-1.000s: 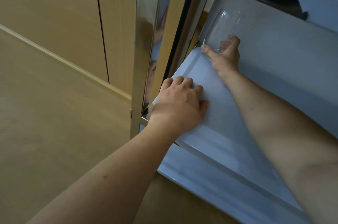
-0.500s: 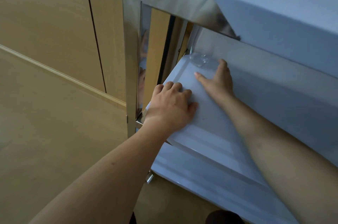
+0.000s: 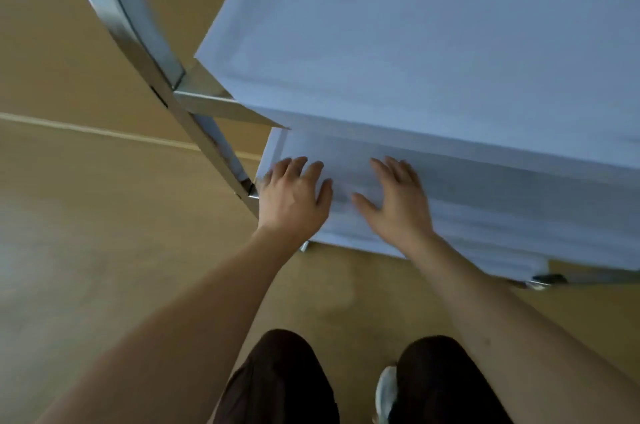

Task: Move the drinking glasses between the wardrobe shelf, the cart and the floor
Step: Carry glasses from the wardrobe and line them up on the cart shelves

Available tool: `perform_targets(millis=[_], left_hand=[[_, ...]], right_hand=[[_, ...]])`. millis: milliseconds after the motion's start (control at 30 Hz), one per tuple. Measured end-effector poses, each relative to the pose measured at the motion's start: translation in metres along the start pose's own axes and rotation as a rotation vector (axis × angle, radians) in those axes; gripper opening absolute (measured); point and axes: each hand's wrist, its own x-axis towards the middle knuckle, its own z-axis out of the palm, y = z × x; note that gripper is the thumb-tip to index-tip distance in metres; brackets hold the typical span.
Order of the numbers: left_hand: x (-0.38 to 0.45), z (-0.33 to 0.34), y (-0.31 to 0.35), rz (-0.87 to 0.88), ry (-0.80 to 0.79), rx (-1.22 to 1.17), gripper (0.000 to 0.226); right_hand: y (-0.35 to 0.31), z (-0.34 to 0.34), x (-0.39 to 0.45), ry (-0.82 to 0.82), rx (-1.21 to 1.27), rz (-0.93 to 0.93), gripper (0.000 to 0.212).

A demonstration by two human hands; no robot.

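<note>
- The cart (image 3: 433,35) fills the upper right, white trays on a steel frame (image 3: 138,42), standing on the tan floor (image 3: 86,233).
- The middle tray (image 3: 485,188) lies under the top tray; both hands rest flat on its near part.
- Left hand (image 3: 294,196): fingers straight, grasping nothing. Right hand (image 3: 394,198): likewise spread and released.
- No drinking glass shows; any may sit hidden beneath the top tray.
- Judged from the task: glass is light, rigid, slippery and fragile; wrap fingers round the wall, not the rim.
</note>
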Motion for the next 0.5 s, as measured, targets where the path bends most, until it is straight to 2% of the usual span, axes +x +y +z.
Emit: perform_targets(millis=[100,167,367,500], left_hand=[[-0.03,-0.045,0.022,0.013,-0.24,0.048,0.053],[-0.045,-0.081,0.034,0.014,-0.331,0.058,0.058],[-0.059,-0.208,0.071,0.099,-0.44,0.103,0.056],[-0.035,-0.278,0.108,0.206,-0.433,0.067,0.059]], right_hand=[[-0.011,-0.039,-0.044,-0.134,-0.013,0.092,0.076],[-0.022,-0.066,-0.07,-0.199,0.015,0.151,0.076],[-0.082,-0.173,-0.129,-0.271,0.098,0.232,0.078],[-0.122,-0.247,-0.145,-0.171,0.122,0.244,0.075]])
